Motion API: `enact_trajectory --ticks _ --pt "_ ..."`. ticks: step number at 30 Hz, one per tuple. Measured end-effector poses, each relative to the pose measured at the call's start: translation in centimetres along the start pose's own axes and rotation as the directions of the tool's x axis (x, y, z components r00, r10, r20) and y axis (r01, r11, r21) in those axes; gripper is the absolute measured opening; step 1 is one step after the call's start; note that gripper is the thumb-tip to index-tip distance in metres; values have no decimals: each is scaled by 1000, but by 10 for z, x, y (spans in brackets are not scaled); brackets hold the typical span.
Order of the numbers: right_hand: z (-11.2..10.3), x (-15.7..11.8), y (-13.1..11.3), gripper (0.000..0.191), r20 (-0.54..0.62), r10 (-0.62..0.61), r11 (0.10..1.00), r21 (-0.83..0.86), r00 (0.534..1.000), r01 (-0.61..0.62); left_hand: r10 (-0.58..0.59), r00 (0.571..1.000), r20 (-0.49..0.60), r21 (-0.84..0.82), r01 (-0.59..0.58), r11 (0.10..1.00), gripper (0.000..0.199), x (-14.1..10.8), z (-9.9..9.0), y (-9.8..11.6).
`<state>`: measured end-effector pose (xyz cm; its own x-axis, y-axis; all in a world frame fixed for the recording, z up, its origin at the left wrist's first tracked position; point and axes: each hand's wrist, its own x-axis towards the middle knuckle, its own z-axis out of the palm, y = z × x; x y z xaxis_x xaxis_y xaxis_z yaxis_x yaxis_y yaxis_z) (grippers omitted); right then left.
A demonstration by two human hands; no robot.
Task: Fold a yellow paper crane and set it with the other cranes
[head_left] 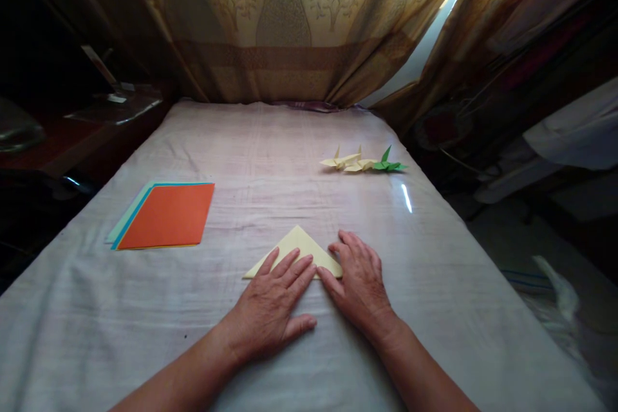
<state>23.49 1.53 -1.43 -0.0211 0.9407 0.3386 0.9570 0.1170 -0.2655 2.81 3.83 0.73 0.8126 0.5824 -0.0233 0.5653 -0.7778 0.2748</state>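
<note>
A pale yellow origami paper (298, 239), folded into a triangle, lies on the sheet with its point away from me and its long edge towards me. My left hand (271, 306) rests flat on it, fingers stretched out and thumb apart over the sheet. At the right corner is my right hand (360, 273), with bent fingers and the thumb along the near edge, closed about that corner. Part of the triangle is hidden under both hands.
Left of the hands lies a stack of coloured paper squares (168, 215), orange on top. Three folded paper cranes stand at the far right: cream ones (340, 161) and a green one (387, 165). Behind the sheet-covered surface (251, 141) hangs a patterned curtain (282, 19).
</note>
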Motion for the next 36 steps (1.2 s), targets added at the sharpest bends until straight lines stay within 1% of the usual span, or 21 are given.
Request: enact_trajectory --ticks 4,10,16,19,21,22,23,24,25,26,27,28,30,36 --pt "2 -2 1 43 18 46 998 -47 999 -45 15 1000 -18 30 -15 999 73 0 4 -2" --pt "0 -11 17 58 45 149 982 -126 988 -142 24 999 -28 49 -23 999 71 1 3 -2" --pt "-7 -20 40 56 76 186 972 -160 980 -172 32 998 -58 51 -29 998 71 1 3 -2" --pt "-14 -20 42 51 49 165 977 -148 985 -157 34 998 -61 50 -31 998 69 1 2 -1" --pt "-19 -20 34 46 9 104 988 -120 995 -102 32 998 -53 48 -30 998 66 1 1 -1" --pt "-22 -21 28 45 -11 50 993 -103 999 -51 30 998 -49 48 -28 998 64 2 1 -1" --pt "-24 -22 22 45 2 -30 996 -89 1000 30 28 998 -47 48 -26 999 63 2 0 -1" --pt "-25 -23 16 45 32 -128 989 -75 991 130 26 999 -45 47 -24 999 63 1 0 -1" --pt "-26 -26 10 45 75 -220 972 -61 973 225 24 999 -44 46 -22 999 63 1 0 0" --pt "-25 -29 5 45 119 -282 956 -52 952 289 20 999 -43 44 -19 999 63 1 -1 0" --pt "-24 -32 2 47 159 -315 944 -48 936 326 16 999 -42 40 -14 999 64 1 -1 1" --pt "-22 -35 1 48 190 -330 937 -47 924 345 12 999 -40 36 -10 999 64 1 -1 1" --pt "-18 -40 1 52 231 -324 938 -53 918 344 2 999 -37 18 -1 1000 65 1 -1 3" --pt "-8 -46 10 58 233 -332 933 -62 914 354 -6 998 -58 -36 4 999 67 -1 1 2"
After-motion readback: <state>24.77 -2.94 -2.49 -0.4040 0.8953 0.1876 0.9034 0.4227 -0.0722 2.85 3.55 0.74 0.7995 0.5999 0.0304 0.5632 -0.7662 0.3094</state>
